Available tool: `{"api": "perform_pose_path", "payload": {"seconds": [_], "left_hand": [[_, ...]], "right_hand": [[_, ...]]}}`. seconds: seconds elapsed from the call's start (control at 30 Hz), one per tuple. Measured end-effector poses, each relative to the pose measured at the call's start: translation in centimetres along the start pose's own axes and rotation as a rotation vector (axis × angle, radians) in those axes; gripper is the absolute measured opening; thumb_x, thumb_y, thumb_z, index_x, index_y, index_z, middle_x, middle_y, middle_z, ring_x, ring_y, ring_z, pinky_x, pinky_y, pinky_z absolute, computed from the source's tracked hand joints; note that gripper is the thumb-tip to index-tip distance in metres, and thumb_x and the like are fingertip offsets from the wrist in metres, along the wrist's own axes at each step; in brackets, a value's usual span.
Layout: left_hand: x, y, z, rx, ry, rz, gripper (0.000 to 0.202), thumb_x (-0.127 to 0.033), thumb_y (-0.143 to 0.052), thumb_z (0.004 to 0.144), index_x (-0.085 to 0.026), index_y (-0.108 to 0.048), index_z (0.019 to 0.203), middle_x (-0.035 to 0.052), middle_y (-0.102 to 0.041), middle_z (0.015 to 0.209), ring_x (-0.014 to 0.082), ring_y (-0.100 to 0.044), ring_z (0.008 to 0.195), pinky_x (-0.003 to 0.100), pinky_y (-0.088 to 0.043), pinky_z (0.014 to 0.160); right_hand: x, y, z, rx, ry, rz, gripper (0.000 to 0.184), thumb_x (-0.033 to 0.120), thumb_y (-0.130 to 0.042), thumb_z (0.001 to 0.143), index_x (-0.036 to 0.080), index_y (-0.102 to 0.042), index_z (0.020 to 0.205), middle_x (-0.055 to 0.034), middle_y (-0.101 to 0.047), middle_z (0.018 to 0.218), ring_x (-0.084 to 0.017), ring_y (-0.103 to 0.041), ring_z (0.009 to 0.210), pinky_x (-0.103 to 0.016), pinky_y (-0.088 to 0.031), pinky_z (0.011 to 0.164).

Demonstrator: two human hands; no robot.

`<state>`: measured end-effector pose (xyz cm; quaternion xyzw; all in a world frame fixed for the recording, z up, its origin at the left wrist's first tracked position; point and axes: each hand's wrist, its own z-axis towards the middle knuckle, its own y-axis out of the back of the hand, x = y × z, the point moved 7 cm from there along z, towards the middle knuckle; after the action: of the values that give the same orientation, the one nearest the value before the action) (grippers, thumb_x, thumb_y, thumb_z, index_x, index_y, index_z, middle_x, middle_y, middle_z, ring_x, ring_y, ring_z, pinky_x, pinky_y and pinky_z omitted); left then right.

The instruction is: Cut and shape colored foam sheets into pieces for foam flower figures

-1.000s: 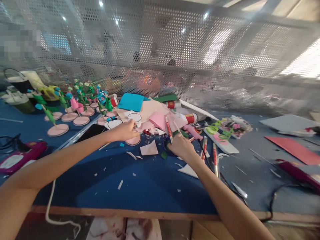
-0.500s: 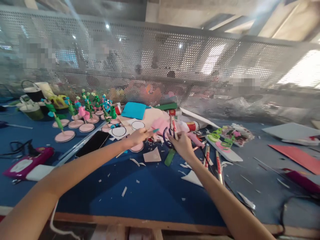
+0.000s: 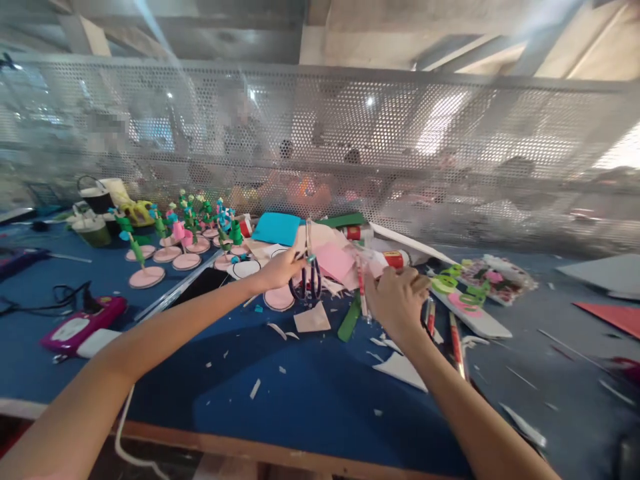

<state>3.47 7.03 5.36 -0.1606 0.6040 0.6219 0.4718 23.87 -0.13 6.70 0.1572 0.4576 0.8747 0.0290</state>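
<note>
My left hand (image 3: 281, 269) reaches over the blue table (image 3: 310, 380) and pinches dark-handled scissors (image 3: 306, 280) near the pivot. The handles hang down and the blades point up. A small teal scrap sits at the pivot. My right hand (image 3: 397, 300) is closed just right of the scissors, and a thin red-and-white stick (image 3: 361, 288) pokes out at its left edge. Below the scissors lie a pink disc (image 3: 279, 299), a pale pink scrap (image 3: 313, 320) and a green strip (image 3: 350, 319).
Foam flowers on pink discs (image 3: 173, 240) stand at the back left beside a black phone (image 3: 200, 283). Foam sheets (image 3: 277, 228) and glue tubes (image 3: 395, 258) are piled centre back. A pink device with a cord (image 3: 83, 325) lies left. Perforated mesh (image 3: 350, 140) walls the far edge.
The scissors have passed from my right hand to my left, turning blades-up. My right hand moved right and closed. The camera tilted upward.
</note>
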Motion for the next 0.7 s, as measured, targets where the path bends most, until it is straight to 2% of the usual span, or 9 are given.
{"api": "perform_pose_path", "payload": {"seconds": [0.07,0.13,0.17,0.23,0.27,0.37,0.43,0.6,0.7], "left_hand": [[0.2,1.0,-0.2,-0.047,-0.022,-0.055,0.022,-0.031,-0.043,0.085,-0.021,-0.031,0.069,-0.0071,-0.039,0.049,0.0096,-0.038,0.047,0.023,-0.029,0.048],[0.2,1.3,-0.6,-0.097,-0.051,-0.083,0.022,-0.031,-0.041,0.087,-0.021,-0.030,0.070,-0.0072,-0.038,0.051,0.0096,-0.037,0.048,0.023,-0.030,0.050],[0.1,1.2,-0.8,-0.116,-0.069,-0.082,0.021,-0.030,-0.041,0.087,-0.021,-0.030,0.071,-0.0070,-0.038,0.052,0.0099,-0.038,0.049,0.023,-0.030,0.051],[-0.2,0.8,-1.4,-0.147,-0.100,-0.063,0.020,-0.030,-0.043,0.086,-0.021,-0.032,0.073,-0.0061,-0.038,0.055,0.0110,-0.040,0.052,0.024,-0.031,0.052],[-0.4,0.6,-1.6,-0.155,-0.108,-0.052,0.019,-0.030,-0.044,0.086,-0.021,-0.033,0.073,-0.0055,-0.039,0.056,0.0117,-0.041,0.054,0.025,-0.031,0.053],[-0.9,0.0,-2.2,-0.137,-0.112,-0.052,0.018,-0.030,-0.044,0.086,-0.021,-0.035,0.073,-0.0041,-0.041,0.059,0.0127,-0.043,0.057,0.025,-0.030,0.054],[-1.3,-0.1,-2.4,-0.124,-0.130,-0.079,0.018,-0.031,-0.044,0.086,-0.021,-0.035,0.074,-0.0038,-0.042,0.060,0.0129,-0.043,0.057,0.025,-0.030,0.054],[-0.7,0.3,-2.6,-0.147,-0.154,-0.205,0.024,-0.039,-0.052,0.082,-0.019,-0.039,0.087,-0.0060,-0.039,0.056,0.0122,-0.040,0.053,0.025,-0.029,0.051],[1.2,0.7,-3.3,-0.146,-0.119,-0.285,0.026,-0.040,-0.048,0.083,-0.019,-0.039,0.096,-0.0078,-0.038,0.053,0.0119,-0.039,0.050,0.024,-0.031,0.052]], "right_hand": [[1.8,-0.3,-0.7,0.022,0.131,0.214,0.033,0.038,-0.043,0.083,0.010,-0.053,0.099,-0.0232,-0.050,0.113,-0.036,-0.042,0.112,-0.051,-0.035,0.088],[4.4,-1.9,-2.0,0.212,0.279,0.539,0.027,0.035,-0.045,0.081,0.016,-0.051,0.099,-0.0148,-0.057,0.104,-0.027,-0.052,0.101,-0.042,-0.042,0.085],[5.6,-3.0,-2.7,0.339,0.286,0.696,0.027,0.037,-0.045,0.081,0.017,-0.049,0.099,-0.0120,-0.059,0.100,-0.023,-0.056,0.093,-0.038,-0.045,0.080],[7.3,-4.5,-3.5,0.453,0.245,0.838,0.031,0.040,-0.049,0.078,0.018,-0.046,0.099,-0.0098,-0.061,0.093,-0.021,-0.059,0.086,-0.035,-0.048,0.076],[7.8,-5.0,-3.6,0.447,0.226,0.823,0.031,0.039,-0.051,0.077,0.017,-0.046,0.098,-0.0102,-0.061,0.092,-0.022,-0.059,0.086,-0.036,-0.048,0.076],[8.5,-5.1,-2.9,0.266,0.165,0.593,0.041,0.035,-0.062,0.067,0.014,-0.047,0.099,-0.0144,-0.054,0.100,-0.028,-0.053,0.099,-0.042,-0.043,0.084],[9.0,-5.1,-2.3,0.216,0.151,0.511,0.041,0.031,-0.062,0.065,0.013,-0.049,0.099,-0.0141,-0.050,0.102,-0.028,-0.052,0.099,-0.042,-0.042,0.086],[9.8,-4.7,-1.1,0.161,0.189,0.646,0.016,0.024,-0.051,0.071,0.016,-0.052,0.084,-0.0109,-0.052,0.097,-0.021,-0.055,0.084,-0.036,-0.045,0.078],[9.0,-6.0,-0.2,0.278,0.110,0.845,0.013,0.028,-0.049,0.072,0.018,-0.050,0.079,-0.0069,-0.057,0.081,-0.020,-0.057,0.075,-0.034,-0.047,0.070]]}}
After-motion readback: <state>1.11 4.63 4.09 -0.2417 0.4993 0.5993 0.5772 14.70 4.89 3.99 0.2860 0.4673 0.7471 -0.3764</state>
